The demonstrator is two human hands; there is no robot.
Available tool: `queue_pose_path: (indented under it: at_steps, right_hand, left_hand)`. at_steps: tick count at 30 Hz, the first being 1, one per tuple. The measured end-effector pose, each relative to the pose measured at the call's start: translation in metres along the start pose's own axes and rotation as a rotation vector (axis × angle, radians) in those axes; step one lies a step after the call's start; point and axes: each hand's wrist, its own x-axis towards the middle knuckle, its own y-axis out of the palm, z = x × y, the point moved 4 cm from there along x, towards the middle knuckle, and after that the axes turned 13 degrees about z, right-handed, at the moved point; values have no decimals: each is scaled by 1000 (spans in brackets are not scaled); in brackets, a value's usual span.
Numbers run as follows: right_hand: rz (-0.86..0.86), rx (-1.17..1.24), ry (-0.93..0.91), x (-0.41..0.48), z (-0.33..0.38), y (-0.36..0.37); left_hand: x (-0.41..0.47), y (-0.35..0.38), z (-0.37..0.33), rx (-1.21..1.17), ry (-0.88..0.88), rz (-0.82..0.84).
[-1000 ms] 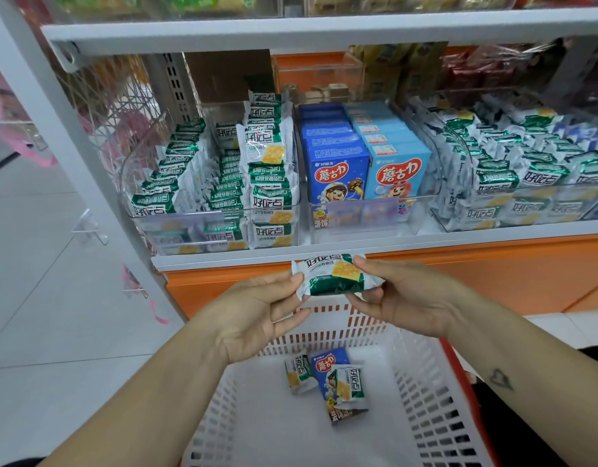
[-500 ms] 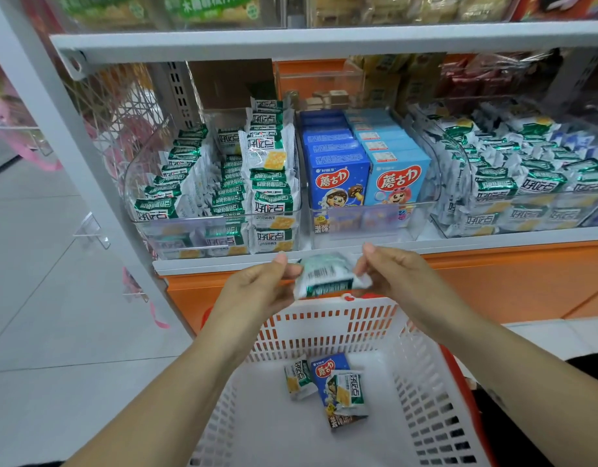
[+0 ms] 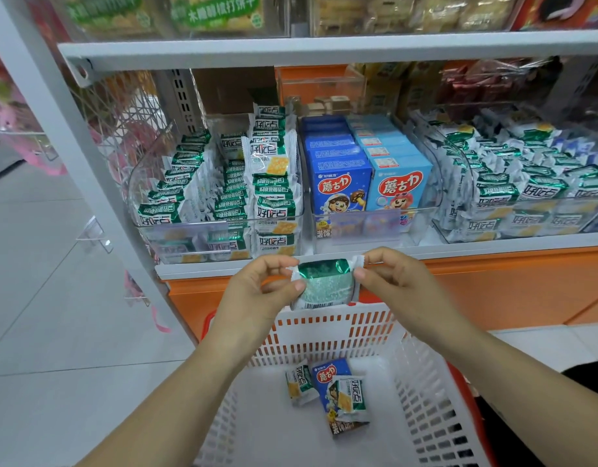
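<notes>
Green-and-white foil cracker packet [image 3: 324, 284] is now flipped: back side with barcode faces the camera, where a second ago the printed front showed. It hangs over the far rim of the white slotted plastic basket [image 3: 425, 392], in front of the shelf edge. Left hand [image 3: 257, 291] pinches its left crimped end, right hand [image 3: 397, 284] pinches the right end, thumb and forefinger each. Basket contents unchanged: two small cracker packs [image 3: 348, 397] and blue snack box [image 3: 329, 375].

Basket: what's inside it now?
The basket holds a blue box, a left packet beside it and a top packet on it, hiding the box's middle. The left forearm hides the basket's left rim.
</notes>
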Motion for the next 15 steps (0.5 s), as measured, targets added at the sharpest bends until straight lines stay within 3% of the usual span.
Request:
queue_pose_path:
  at_steps: [9, 15]
  right_hand:
    - [-109, 41, -125, -4, 6, -3]
    - [-122, 76, -132, -3, 6, -4]
  left_hand:
    - [-1, 1, -7, 162, 122, -60]
    - [1, 2, -6, 170, 110, -54]
